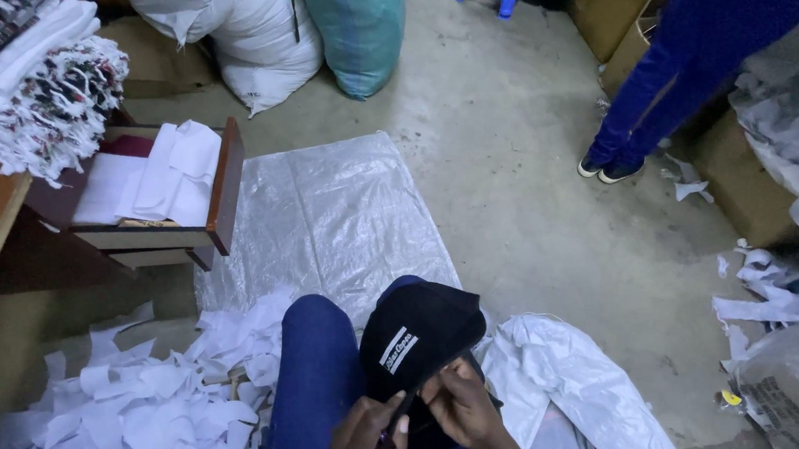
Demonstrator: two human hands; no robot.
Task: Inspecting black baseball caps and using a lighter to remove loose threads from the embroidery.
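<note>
Both hands meet at the bottom edge of the view, over the lap; left hand (363,438) sits just left of the cap's (418,334) near rim, right hand (464,407) just right of it; the two are almost touching.

Left hand: fingers curled, pinching a thin dark tool (391,431), likely a small cutter or pick, kind cannot be told; its tip points up toward the cap's underside.

Right hand: fingers pressed on the cap's near edge, gripping fabric at the rim; exact pinch hidden by the knuckles.

Cap: black, with a white patch on the side facing the camera; it rests on the right thigh, directly ahead of both hands; long axis runs from the hands away and slightly right, crown at the far end.

Relation that matters: the cap's worked edge lies between the two hands, touching the right hand, just ahead of the tool tip; the right hand is nearer to it.

Relative to the cap: white paper scraps (141,411) heaped to its left; clear plastic sheet (324,211) on the floor beyond it; white sack (570,381) to its right; another person's blue-trousered legs (680,74) far off, beyond and right.
</note>
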